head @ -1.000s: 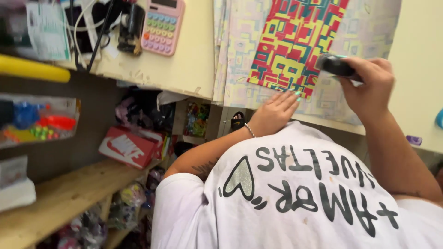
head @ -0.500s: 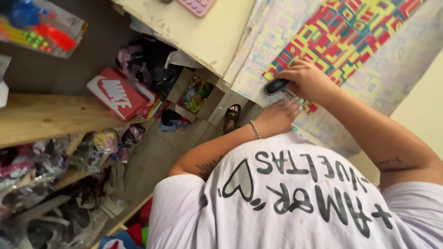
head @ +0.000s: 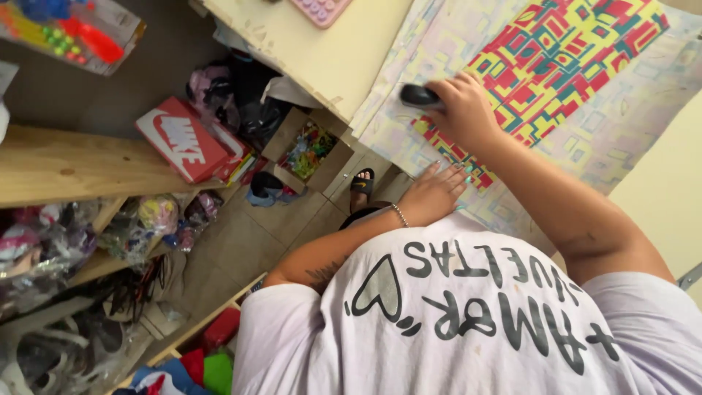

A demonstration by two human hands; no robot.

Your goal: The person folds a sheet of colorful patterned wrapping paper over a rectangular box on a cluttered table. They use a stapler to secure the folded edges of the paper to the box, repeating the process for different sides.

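A small black tool (head: 420, 96) lies on the patterned sheet (head: 585, 139), over the near-left edge of its bright red, yellow and green block, clamped in the right hand (head: 468, 110), whose forearm slants back toward the lilac shirt (head: 468, 322). The left hand (head: 435, 194) rests flat and open on the sheet's near edge, just below the tool. Left of the sheet, below the counter, an open cardboard box (head: 311, 150) holds small colourful items, with a red shoebox (head: 191, 140) beyond it.

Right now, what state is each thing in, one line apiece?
Right hand: closed around a black tool, on the paper.
Black tool: gripped, lying against the paper.
Left hand: flat, fingers spread, pressing the paper.
Patterned paper: spread out over the counter edge.
Red shoebox: closed, on the shelf.
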